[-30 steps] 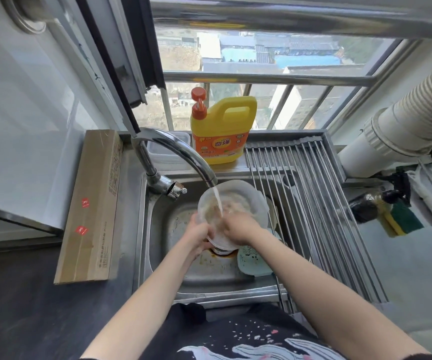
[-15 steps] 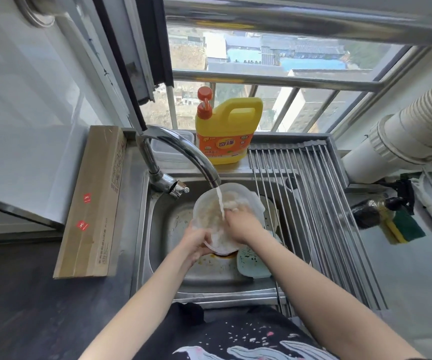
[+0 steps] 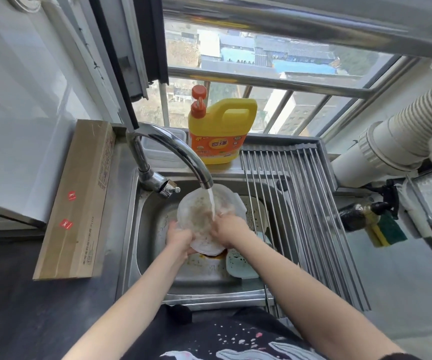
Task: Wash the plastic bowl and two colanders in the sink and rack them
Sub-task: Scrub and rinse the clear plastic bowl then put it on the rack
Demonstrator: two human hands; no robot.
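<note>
Daylight pours through a barred window [image 3: 261, 81] looking down on rooftops. A glossy white wall [image 3: 22, 105] stands left, above a dark countertop [image 3: 15, 294]. A ribbed white duct [image 3: 396, 136], perhaps a vent hose, crosses the right side.

The left hand [image 3: 179, 236] grips the near-left rim of the translucent plastic bowl [image 3: 201, 219], tilted over the sink [image 3: 147, 255], while the right hand [image 3: 229, 227] presses inside it where the faucet [image 3: 176, 149] stream lands. Just right of the grip lie a pale green colander [image 3: 240, 266] and a cream colander [image 3: 255, 211], beside the roll-up rack [image 3: 308, 216]; beyond stands a yellow detergent jug [image 3: 221, 131].
</note>
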